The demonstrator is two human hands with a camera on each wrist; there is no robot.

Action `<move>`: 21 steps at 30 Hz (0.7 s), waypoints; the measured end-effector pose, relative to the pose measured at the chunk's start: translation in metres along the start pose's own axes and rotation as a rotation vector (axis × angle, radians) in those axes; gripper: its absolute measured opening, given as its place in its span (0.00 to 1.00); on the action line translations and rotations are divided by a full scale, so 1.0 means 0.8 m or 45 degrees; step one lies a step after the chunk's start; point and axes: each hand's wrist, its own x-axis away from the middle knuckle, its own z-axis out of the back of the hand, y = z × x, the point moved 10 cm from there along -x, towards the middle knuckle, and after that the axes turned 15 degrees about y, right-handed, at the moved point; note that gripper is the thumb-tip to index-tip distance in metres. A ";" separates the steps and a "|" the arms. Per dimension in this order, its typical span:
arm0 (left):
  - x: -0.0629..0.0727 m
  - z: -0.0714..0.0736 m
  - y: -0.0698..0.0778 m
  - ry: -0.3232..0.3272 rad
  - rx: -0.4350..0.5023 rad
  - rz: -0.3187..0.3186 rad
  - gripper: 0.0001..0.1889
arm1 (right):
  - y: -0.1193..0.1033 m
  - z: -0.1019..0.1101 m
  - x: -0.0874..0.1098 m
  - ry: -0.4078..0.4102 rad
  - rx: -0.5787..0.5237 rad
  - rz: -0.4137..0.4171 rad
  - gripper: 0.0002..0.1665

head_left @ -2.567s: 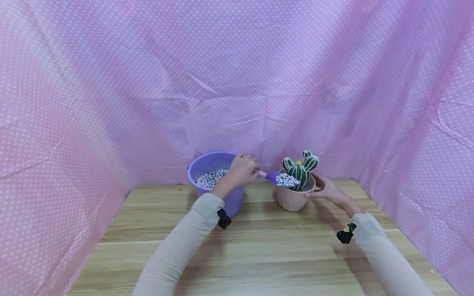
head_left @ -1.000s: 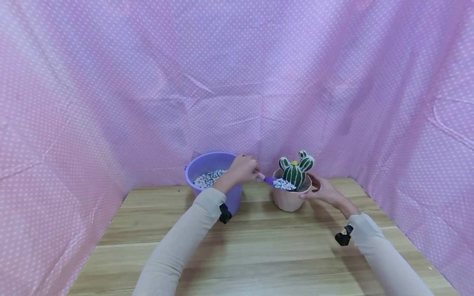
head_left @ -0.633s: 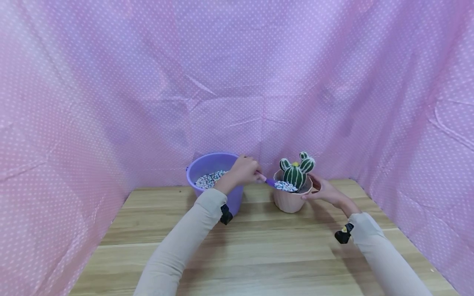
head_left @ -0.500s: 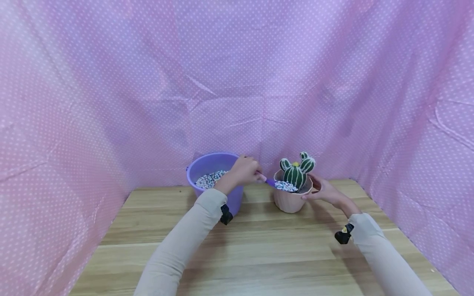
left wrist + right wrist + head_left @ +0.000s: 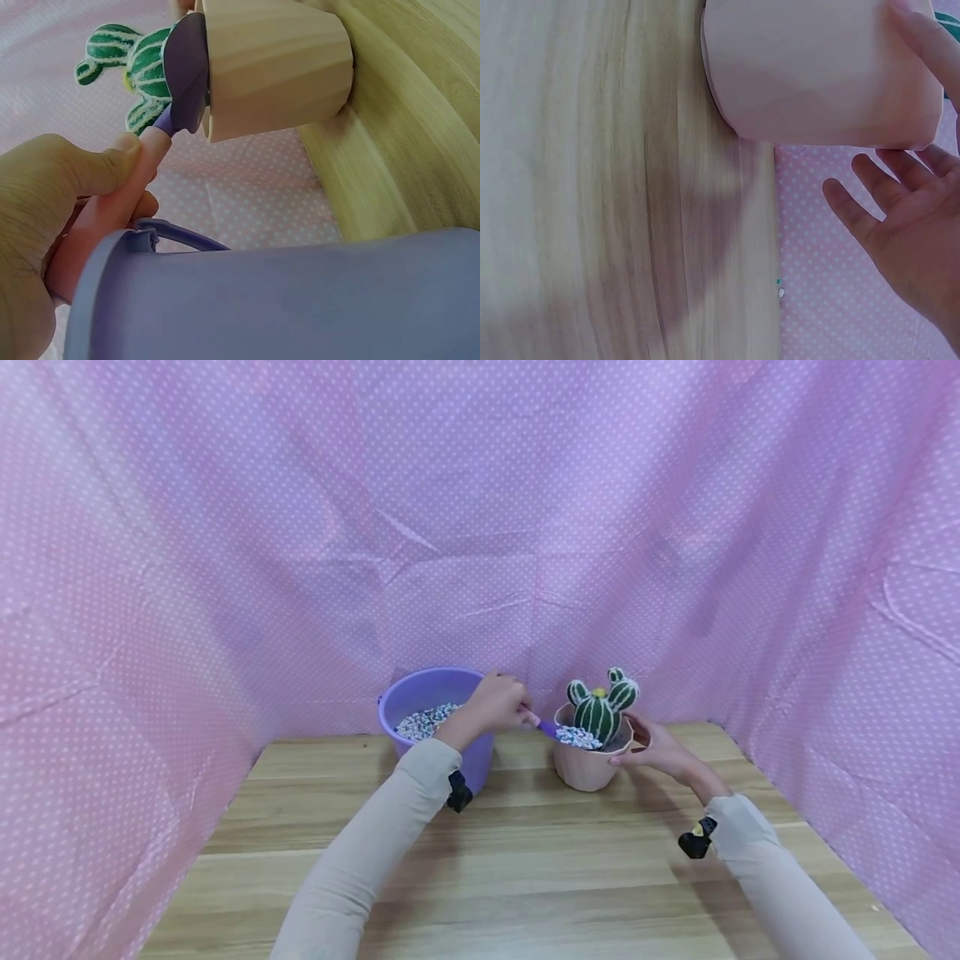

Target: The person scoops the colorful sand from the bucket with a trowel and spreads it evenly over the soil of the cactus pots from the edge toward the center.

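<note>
My left hand (image 5: pixel 495 703) grips the pink handle of a small toy shovel (image 5: pixel 112 206). Its purple blade (image 5: pixel 186 71) lies over the near left rim of a pale pink flowerpot (image 5: pixel 585 770), heaped with white and blue pellets (image 5: pixel 578 737). In the pot stands a green knitted cactus (image 5: pixel 597 718) with white stripes and a yellow flower. On the pot's right side, my right hand (image 5: pixel 663 750) holds the rim between thumb and fingers. In the right wrist view its thumb (image 5: pixel 930 41) presses the pot wall, while several other fingers spread loosely below.
Just left of the pot is a purple bucket (image 5: pixel 472 768) holding more pellets (image 5: pixel 427 720), its rim close under my left hand. A wooden tabletop (image 5: pixel 525 877) carries both. Pink dotted cloth (image 5: pixel 480 527) hangs behind and along both sides.
Over the earlier frames the loaded shovel blade has sunk slightly to the pot's rim. The pot and my right hand have shifted a little left. In the last half second almost nothing moves.
</note>
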 end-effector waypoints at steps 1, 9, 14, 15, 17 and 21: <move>-0.001 0.000 0.001 -0.001 -0.003 -0.003 0.13 | 0.000 0.000 0.000 0.011 -0.004 -0.008 0.57; -0.003 0.003 0.003 -0.004 -0.021 -0.018 0.12 | -0.005 0.000 0.003 0.026 0.013 0.004 0.57; -0.003 0.003 0.005 -0.016 -0.017 -0.022 0.12 | -0.006 0.000 0.005 0.033 0.011 -0.009 0.57; -0.003 0.004 0.005 -0.017 -0.017 -0.024 0.12 | -0.007 -0.001 0.005 0.030 0.011 -0.005 0.57; -0.003 0.004 0.007 -0.017 -0.016 -0.033 0.12 | -0.007 0.000 0.006 0.031 0.015 -0.003 0.57; -0.003 0.006 0.010 -0.016 -0.025 -0.051 0.12 | -0.008 0.000 0.006 0.031 0.020 0.002 0.57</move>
